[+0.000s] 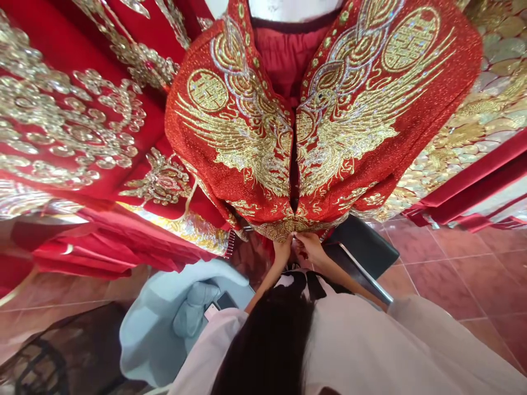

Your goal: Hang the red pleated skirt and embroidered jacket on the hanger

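Observation:
A red jacket (247, 140) with gold and silver embroidery hangs upright in front of me, its collar open at the top. The front edges meet at the bottom, where a gold-patterned hem (263, 230) runs across. At the middle of this hem, my left hand (281, 251) pinches the left front edge. Close beside it, my right hand (312, 245) is closed on the right front edge, thumbs and fingertips nearly touching. Any small fastener between the fingertips is too small to make out.
Beaded red garments (69, 118) hang at left, and a gold-sequined garment (457, 142) at right. Below left stands a pale blue chair (150, 323) with a phone (211, 311) on it. A black flat panel (364, 244) lies right of my hands, above the tiled floor (465, 285).

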Action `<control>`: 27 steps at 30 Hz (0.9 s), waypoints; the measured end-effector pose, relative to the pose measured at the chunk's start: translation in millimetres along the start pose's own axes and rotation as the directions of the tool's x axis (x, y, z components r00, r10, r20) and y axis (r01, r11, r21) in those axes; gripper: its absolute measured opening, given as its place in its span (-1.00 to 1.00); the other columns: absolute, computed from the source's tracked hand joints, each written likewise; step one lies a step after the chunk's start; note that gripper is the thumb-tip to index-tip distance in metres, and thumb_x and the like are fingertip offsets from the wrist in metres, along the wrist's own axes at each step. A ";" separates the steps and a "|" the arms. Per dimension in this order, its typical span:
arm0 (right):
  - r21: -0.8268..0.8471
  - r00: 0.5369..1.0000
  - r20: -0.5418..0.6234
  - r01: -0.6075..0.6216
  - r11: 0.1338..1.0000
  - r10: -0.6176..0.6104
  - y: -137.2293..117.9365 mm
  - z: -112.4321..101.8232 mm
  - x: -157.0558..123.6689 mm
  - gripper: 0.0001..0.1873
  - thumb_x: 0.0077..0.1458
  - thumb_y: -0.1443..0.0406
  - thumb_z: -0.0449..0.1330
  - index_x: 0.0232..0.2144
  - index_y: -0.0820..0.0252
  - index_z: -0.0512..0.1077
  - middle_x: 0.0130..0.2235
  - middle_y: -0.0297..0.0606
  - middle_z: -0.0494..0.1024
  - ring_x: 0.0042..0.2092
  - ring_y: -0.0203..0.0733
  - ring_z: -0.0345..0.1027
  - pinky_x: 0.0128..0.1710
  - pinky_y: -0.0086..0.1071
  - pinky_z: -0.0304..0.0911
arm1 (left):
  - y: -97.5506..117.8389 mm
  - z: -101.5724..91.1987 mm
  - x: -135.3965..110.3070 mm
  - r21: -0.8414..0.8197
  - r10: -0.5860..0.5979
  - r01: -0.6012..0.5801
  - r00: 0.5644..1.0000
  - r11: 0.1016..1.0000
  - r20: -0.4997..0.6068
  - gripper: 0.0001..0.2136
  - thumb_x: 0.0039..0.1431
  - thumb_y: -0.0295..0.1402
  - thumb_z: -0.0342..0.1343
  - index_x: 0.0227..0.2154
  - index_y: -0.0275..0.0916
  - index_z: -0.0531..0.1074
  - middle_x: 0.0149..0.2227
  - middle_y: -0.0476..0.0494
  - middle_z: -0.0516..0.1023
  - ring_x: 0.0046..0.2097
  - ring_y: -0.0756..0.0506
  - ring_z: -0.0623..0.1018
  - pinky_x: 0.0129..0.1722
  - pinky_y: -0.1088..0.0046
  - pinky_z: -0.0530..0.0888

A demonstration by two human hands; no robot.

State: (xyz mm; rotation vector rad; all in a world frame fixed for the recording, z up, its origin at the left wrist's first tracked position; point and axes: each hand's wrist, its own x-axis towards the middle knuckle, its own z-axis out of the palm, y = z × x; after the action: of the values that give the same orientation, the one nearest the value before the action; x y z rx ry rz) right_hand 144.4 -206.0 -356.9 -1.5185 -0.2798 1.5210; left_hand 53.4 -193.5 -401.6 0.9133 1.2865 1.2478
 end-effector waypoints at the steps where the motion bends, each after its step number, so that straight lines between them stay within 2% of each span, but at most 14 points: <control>1: -0.013 1.000 -0.015 0.026 1.000 -0.026 -0.9 2.7 1.8 -0.68 -0.32 0.19 0.37 -0.64 0.27 0.34 -0.68 -0.41 0.32 -0.63 -0.44 0.14 -0.62 -0.52 0.09 | -1.1 0.0 0.4 0.002 0.005 -0.005 1.000 1.000 0.000 -0.67 -0.10 -0.20 0.28 -0.31 -0.28 0.42 -0.17 -0.28 0.52 -0.06 -0.18 0.50 0.10 0.19 0.32; 6: -0.077 0.988 -0.075 0.131 0.988 -0.137 -2.5 6.6 2.4 -0.69 -0.32 0.18 0.33 -0.70 0.25 0.31 -0.74 -0.45 0.24 -0.67 -0.45 0.04 -0.66 -0.51 -0.03 | -9.6 1.7 3.8 -0.016 0.027 -0.027 1.000 1.000 0.015 -0.57 -0.10 -0.16 0.28 -0.18 -0.27 0.40 -0.06 -0.28 0.50 -0.02 -0.15 0.49 0.13 0.22 0.31; 9: -0.120 0.980 -0.091 0.164 0.979 -0.176 -8.2 4.9 0.3 -0.76 -0.27 0.25 0.28 -0.71 0.25 0.31 -0.75 -0.46 0.23 -0.68 -0.46 0.02 -0.68 -0.54 -0.09 | -12.6 3.0 7.1 -0.029 0.036 -0.035 0.999 0.999 0.035 -0.58 -0.11 -0.12 0.28 -0.23 -0.27 0.42 -0.11 -0.28 0.52 -0.08 -0.16 0.51 0.09 0.18 0.35; 12: -0.137 0.991 -0.034 0.123 0.983 -0.129 -16.1 5.0 0.6 -0.77 -0.24 0.29 0.23 -0.74 0.25 0.27 -0.78 -0.49 0.16 -0.72 -0.49 -0.07 -0.72 -0.54 -0.16 | -14.5 2.9 11.3 -0.025 0.055 -0.053 0.997 0.998 0.047 -0.63 -0.11 -0.10 0.27 -0.32 -0.27 0.44 -0.18 -0.27 0.54 -0.11 -0.18 0.51 0.10 0.14 0.34; 16: -0.114 0.998 0.064 0.012 0.993 -0.005 -25.3 9.1 1.7 -0.84 -0.20 0.37 0.17 -0.70 0.27 0.27 -0.78 -0.54 0.09 -0.73 -0.54 -0.17 -0.74 -0.58 -0.26 | -19.2 0.1 16.2 -0.008 0.065 -0.064 0.996 0.998 0.066 -0.66 -0.14 -0.06 0.28 -0.43 -0.23 0.43 -0.28 -0.21 0.54 -0.14 -0.19 0.51 0.12 0.11 0.30; 21: -0.067 0.996 0.049 -0.066 0.996 0.069 -35.4 21.8 -9.6 -0.74 -0.02 0.45 0.10 -0.68 0.27 0.18 -0.76 -0.61 -0.01 -0.73 -0.58 -0.23 -0.74 -0.63 -0.30 | -22.7 -2.8 18.4 -0.004 0.047 -0.047 0.994 0.999 0.096 -0.67 -0.19 -0.09 0.31 -0.49 -0.22 0.41 -0.34 -0.20 0.52 -0.14 -0.21 0.51 0.10 0.10 0.31; 24: -0.049 1.000 0.024 -0.019 0.999 0.020 -44.9 34.0 -20.5 -0.70 -0.03 0.49 0.08 -0.71 0.25 0.13 -0.77 -0.58 0.01 -0.74 -0.57 -0.21 -0.75 -0.61 -0.28 | -21.2 -2.6 20.9 -0.013 0.039 -0.038 0.995 0.999 0.090 -0.67 -0.22 -0.11 0.33 -0.47 -0.22 0.42 -0.28 -0.21 0.54 -0.10 -0.22 0.50 0.13 0.08 0.28; 27: -0.024 0.995 0.024 0.096 0.995 -0.095 -68.9 45.7 -32.5 -0.71 -0.08 0.50 0.05 -0.75 0.23 0.14 -0.77 -0.51 0.05 -0.73 -0.53 -0.20 -0.76 -0.54 -0.30 | -18.7 -0.8 25.9 -0.036 0.036 -0.033 0.996 0.999 0.087 -0.69 -0.23 -0.15 0.36 -0.47 -0.21 0.43 -0.24 -0.22 0.55 -0.09 -0.24 0.49 0.16 0.08 0.25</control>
State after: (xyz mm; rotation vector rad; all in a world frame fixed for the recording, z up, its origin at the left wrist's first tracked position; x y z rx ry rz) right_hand 128.0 -172.5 -276.3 -1.4873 -0.3803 1.4647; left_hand 52.0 -171.3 -424.6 0.9587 1.1816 1.2398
